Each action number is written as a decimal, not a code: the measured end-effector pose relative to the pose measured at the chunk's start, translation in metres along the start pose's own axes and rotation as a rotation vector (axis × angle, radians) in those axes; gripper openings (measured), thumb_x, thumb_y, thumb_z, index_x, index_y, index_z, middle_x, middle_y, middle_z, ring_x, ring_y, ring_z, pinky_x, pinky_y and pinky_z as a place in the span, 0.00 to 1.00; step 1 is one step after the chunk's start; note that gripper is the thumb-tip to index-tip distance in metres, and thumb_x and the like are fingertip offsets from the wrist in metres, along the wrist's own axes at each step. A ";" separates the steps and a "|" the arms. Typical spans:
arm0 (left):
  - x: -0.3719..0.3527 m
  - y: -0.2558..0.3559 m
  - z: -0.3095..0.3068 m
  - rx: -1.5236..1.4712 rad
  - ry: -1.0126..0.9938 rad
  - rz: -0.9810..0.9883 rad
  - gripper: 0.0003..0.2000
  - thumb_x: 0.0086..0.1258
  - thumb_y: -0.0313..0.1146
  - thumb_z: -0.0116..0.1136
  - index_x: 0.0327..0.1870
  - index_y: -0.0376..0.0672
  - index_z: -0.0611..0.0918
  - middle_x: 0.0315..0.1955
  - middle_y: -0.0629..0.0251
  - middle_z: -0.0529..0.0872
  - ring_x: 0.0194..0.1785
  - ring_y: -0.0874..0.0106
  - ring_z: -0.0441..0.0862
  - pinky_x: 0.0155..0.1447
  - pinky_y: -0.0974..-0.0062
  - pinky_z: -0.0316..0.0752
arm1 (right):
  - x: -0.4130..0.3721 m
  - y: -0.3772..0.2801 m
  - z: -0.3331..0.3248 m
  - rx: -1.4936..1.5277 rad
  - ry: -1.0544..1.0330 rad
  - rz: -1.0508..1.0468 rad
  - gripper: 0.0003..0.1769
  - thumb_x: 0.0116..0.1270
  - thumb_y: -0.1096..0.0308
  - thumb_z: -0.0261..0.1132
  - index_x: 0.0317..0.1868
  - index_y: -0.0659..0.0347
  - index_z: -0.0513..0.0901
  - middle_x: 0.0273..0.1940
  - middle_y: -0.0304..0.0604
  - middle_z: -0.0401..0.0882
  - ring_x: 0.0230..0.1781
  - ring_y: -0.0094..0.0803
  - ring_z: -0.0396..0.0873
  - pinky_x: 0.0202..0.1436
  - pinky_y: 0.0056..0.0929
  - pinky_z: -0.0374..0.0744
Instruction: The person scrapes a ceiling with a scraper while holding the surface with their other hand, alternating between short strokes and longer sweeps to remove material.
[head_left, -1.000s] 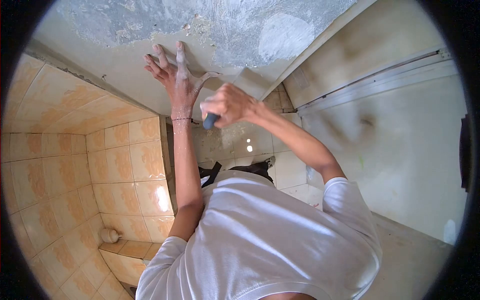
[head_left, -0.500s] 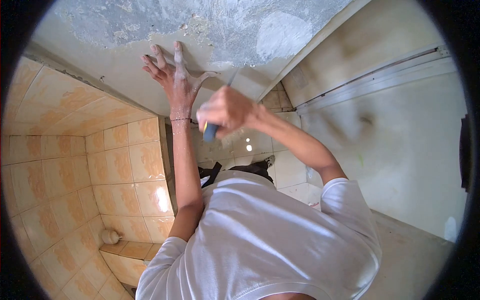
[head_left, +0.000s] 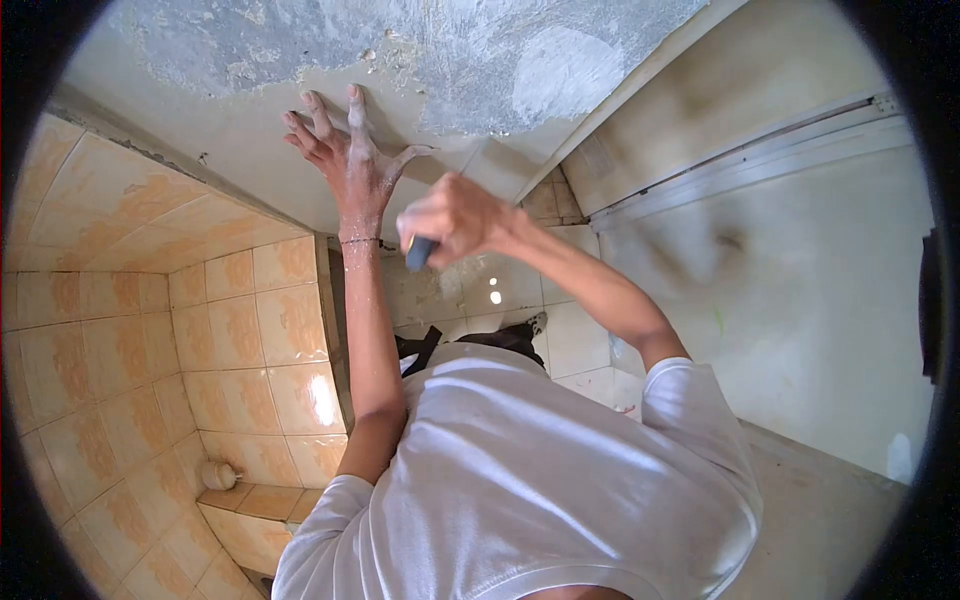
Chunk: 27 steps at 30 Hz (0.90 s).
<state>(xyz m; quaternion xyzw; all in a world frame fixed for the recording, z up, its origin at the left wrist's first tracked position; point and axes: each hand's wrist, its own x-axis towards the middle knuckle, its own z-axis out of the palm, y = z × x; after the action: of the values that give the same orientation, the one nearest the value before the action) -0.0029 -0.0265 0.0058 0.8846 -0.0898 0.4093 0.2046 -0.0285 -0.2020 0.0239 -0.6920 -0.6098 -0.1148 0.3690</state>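
My left hand [head_left: 352, 155] lies against the wall [head_left: 240, 125] with its fingers spread, white dust on its skin and wrist. Its fingertips reach just below a rough grey area [head_left: 440, 60] where the coating is gone. To the right of it, my right hand [head_left: 458, 218] is wrapped round a scraper [head_left: 421, 253]. The dark handle with a bit of yellow sticks out below the fist. Its thin blade points up toward the ragged lower edge of the grey area, but the tip is hard to make out.
Orange-patterned tiles [head_left: 230, 330] cover the recess at left, with a small round pale object [head_left: 220, 474] on a tiled ledge. A pale door-like panel [head_left: 780, 300] stands at right. Light floor tiles [head_left: 580, 340] show below my hands.
My right hand has shifted very slightly, and the scraper's handle has turned a little with it. The left hand stays in place on the wall.
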 end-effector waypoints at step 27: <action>0.000 0.001 -0.002 -0.002 -0.022 -0.009 0.60 0.44 0.68 0.77 0.82 0.60 0.61 0.83 0.47 0.37 0.83 0.36 0.25 0.79 0.27 0.32 | 0.011 -0.006 -0.008 0.038 -0.052 -0.082 0.07 0.49 0.68 0.71 0.28 0.50 0.81 0.21 0.30 0.80 0.20 0.27 0.83 0.21 0.31 0.79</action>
<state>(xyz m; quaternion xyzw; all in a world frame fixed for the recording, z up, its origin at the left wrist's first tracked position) -0.0044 -0.0263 0.0073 0.8893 -0.0885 0.3985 0.2064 -0.0293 -0.1988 0.0383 -0.6620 -0.6491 -0.1005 0.3610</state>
